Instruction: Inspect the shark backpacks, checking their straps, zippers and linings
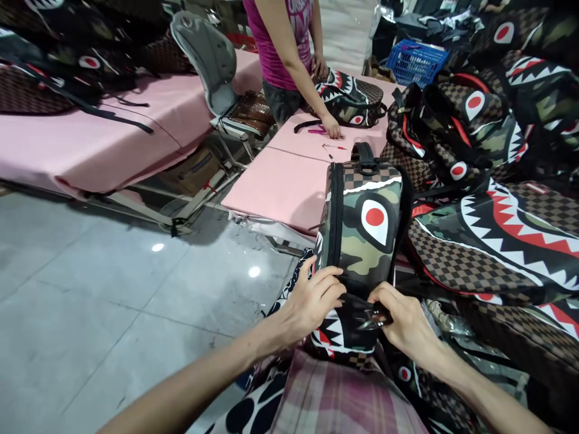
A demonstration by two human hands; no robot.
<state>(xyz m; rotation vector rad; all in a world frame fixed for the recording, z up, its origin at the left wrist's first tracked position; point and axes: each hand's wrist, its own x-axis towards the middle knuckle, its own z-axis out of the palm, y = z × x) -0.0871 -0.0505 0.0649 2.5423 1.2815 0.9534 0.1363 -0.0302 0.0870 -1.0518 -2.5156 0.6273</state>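
Note:
A camouflage backpack [364, 241] with a shark-mouth print, a red-and-white eye and a checkered top stands upright on my lap, leaning on the pink table's edge. My left hand [314, 298] grips the bag's lower front, fingers curled over a dark strap or seam. My right hand [400, 319] is closed on a small metal tool [373, 319], perhaps snips, held against the same strap just above the printed teeth.
A pink table [280, 187] lies ahead with pens on it. A person in a pink top [289, 54] stands behind it, hand on another shark backpack [350, 99]. Several matching backpacks [493, 241] pile up on the right. A grey chair [212, 60], a blue basket [414, 60], tiled floor at left.

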